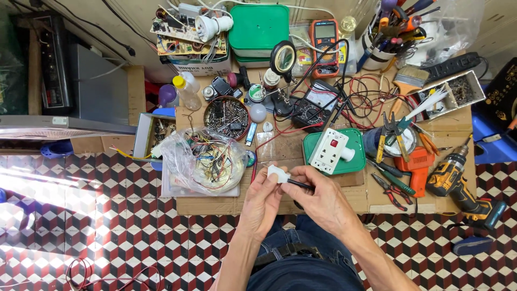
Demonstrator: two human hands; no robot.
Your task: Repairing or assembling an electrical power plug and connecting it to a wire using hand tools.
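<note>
A single camera, worn on the person's head, looks almost straight down from well above the workbench [269, 202]. The near edge of the workbench crosses mid-frame, its far edge lies at the top, and the tiled floor [107, 226] fills the bottom.

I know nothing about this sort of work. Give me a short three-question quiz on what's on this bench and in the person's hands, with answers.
1. True or false: the left hand holds the small white plastic part.
2. What does the right hand press against that part? A) yellow cordless drill B) thin black-handled tool C) flat paintbrush
3. Fill in: the white switch plate with a red button lies on a ____ lid.

Key
1. True; its fingers pinch the part above the cardboard-covered bench.
2. B, the thin black-handled tool. The yellow cordless drill and the flat paintbrush lie untouched on the right.
3. Green: the green plastic lid.
</note>
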